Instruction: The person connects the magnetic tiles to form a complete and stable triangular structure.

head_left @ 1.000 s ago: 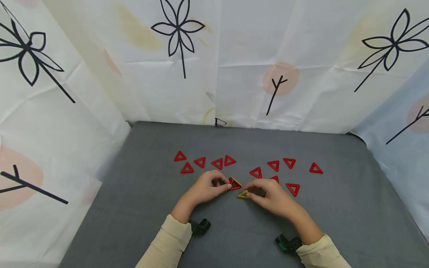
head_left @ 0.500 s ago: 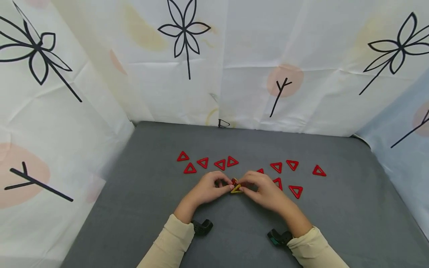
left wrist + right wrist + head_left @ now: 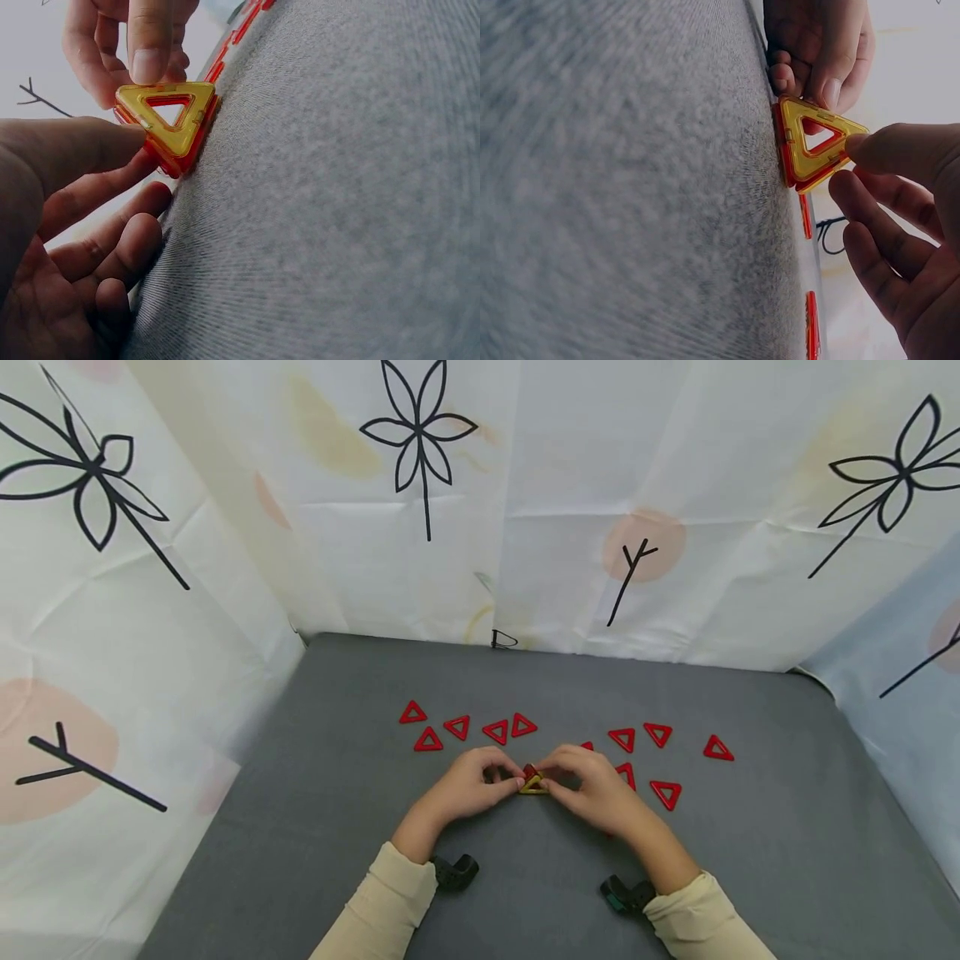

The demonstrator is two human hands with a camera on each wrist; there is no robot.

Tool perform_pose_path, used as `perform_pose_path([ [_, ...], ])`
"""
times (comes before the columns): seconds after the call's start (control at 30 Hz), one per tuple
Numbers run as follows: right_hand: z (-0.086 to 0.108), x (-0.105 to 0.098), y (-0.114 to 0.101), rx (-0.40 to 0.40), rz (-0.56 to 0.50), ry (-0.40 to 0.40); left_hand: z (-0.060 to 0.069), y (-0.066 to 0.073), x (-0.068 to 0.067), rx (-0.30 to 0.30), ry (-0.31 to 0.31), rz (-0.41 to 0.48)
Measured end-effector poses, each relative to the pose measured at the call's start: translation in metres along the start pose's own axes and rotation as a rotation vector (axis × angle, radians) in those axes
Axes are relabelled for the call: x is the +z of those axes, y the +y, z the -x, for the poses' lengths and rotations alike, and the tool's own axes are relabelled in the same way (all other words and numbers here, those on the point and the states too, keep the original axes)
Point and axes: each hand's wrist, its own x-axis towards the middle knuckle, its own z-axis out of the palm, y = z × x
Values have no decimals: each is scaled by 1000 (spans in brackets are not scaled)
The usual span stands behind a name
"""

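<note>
A yellow triangle tile (image 3: 533, 787) stands tilted up on the grey table, joined with red triangle pieces (image 3: 529, 772) behind it. My left hand (image 3: 467, 787) pinches the left side of this small build, and my right hand (image 3: 595, 791) pinches its right side. In the left wrist view the yellow tile (image 3: 180, 140) faces the camera with red edges (image 3: 171, 166) showing behind. The right wrist view has the yellow tile (image 3: 802, 159) between the thumbs and fingers of both hands. How many red pieces lie behind it cannot be told.
Several red triangle tiles lie flat behind the hands, some to the left (image 3: 428, 740) and some to the right (image 3: 666, 793). One red tile (image 3: 625, 774) is partly hidden by the right hand. A patterned white cloth (image 3: 555, 568) rises behind the grey table (image 3: 375, 677).
The right hand has moved left, bringing the yellow tile from beside the red pieces up against them. The left hand has kept its grip. The whole view has shifted slightly.
</note>
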Motion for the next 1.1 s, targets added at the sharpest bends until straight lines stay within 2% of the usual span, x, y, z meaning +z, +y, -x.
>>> perform_pose_path([
  [0.2,1,0,0,12,-22,-13,1,1,1,-17,1,-12],
  [0.43,3,0,0,34,-47,-17,1,0,1,6,1,-25],
  [0.57,4,-5,3,66,-57,-8,0,-1,0,-4,20,-30],
  [0.83,12,-25,14,163,-62,2,0,1,1,-38,27,-32],
  [1.1,19,-53,26,296,-71,2,-1,0,0,-25,72,13],
])
